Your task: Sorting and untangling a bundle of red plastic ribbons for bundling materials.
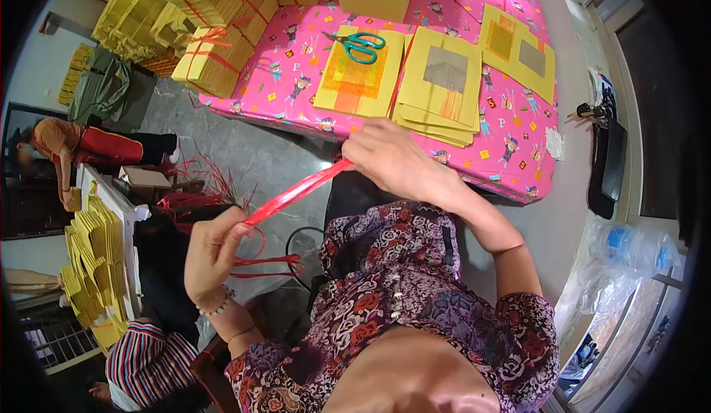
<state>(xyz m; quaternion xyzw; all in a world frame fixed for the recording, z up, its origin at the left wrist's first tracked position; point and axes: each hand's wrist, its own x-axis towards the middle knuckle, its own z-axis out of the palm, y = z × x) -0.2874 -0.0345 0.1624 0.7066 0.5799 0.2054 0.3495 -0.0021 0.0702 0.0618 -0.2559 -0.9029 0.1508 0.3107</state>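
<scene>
The left hand (211, 254) is closed around a red plastic ribbon (298, 193), and the right hand (384, 158) pinches it higher up. The ribbon is stretched straight between the two hands, and loose strands hang near the left wrist. On the pink patterned surface (285, 91), teal-handled scissors (349, 41) lie on yellow sheets (326, 91), beside another yellow stack (415, 98).

The person's two hands (211, 254) (389, 158) and one scissors (348, 41) show.

Left hand (213, 249) was pinched tight, wrist (215, 300) below its fingertips (240, 230); right hand (389, 158) was curled too, forearm (483, 219) right of its fingers.
</scene>
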